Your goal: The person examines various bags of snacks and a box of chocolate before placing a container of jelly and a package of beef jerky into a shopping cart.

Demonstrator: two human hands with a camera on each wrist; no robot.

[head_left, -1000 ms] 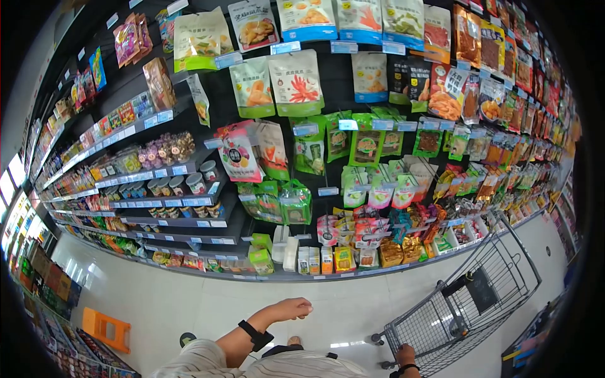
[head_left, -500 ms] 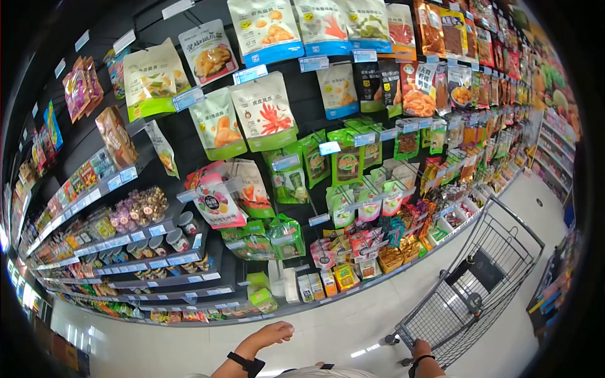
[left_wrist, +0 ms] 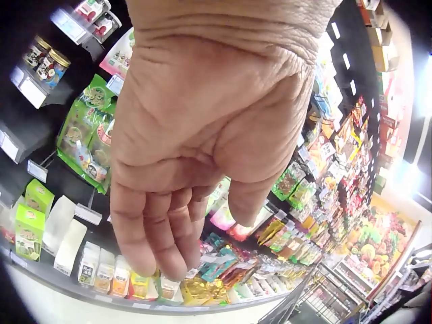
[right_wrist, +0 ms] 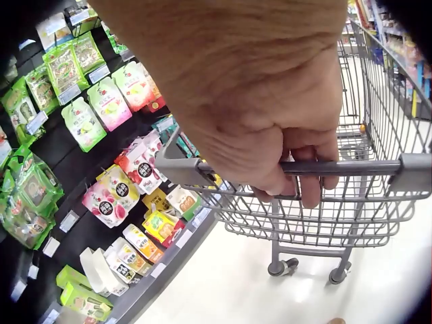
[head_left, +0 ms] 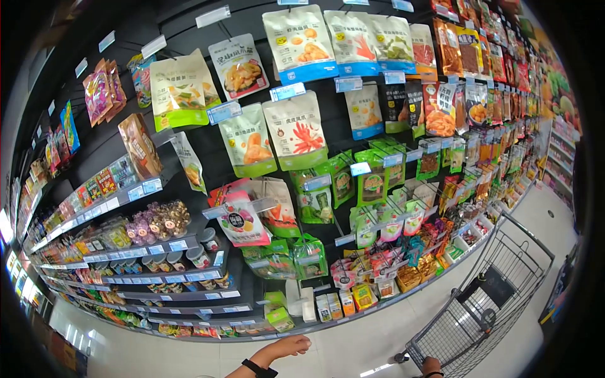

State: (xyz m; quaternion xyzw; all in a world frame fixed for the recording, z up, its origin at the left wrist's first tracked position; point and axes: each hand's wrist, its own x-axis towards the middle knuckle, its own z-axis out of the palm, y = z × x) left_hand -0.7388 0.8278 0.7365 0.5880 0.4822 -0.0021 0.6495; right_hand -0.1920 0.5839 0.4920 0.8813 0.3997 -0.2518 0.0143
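Note:
The right hand (right_wrist: pixel 270 135) grips the handle bar (right_wrist: pixel 364 168) of a wire shopping cart (head_left: pixel 466 327), its fingers curled round the bar in the right wrist view. In the head view that hand (head_left: pixel 431 366) shows at the bottom edge, at the cart's near end. The left hand (head_left: pixel 288 346) hangs in front of the lower shelves with nothing in it. In the left wrist view the left hand (left_wrist: pixel 209 135) has its palm in sight and its fingers relaxed, slightly bent. Hanging snack pouches (head_left: pixel 295 131) face the person, out of reach of both hands.
Shelves with cups (head_left: pixel 197 257) and small packs run off to the left. Small boxes (head_left: pixel 348 303) stand on the bottom shelf (head_left: pixel 378 309). Pale floor (head_left: pixel 353 353) lies between shelf and cart. More shelving (head_left: pixel 558 154) stands at the far right.
The head view has turned and come nearer the shelves, so the pouches look larger. Both hands sit lower in the picture; the right hand stays on the cart.

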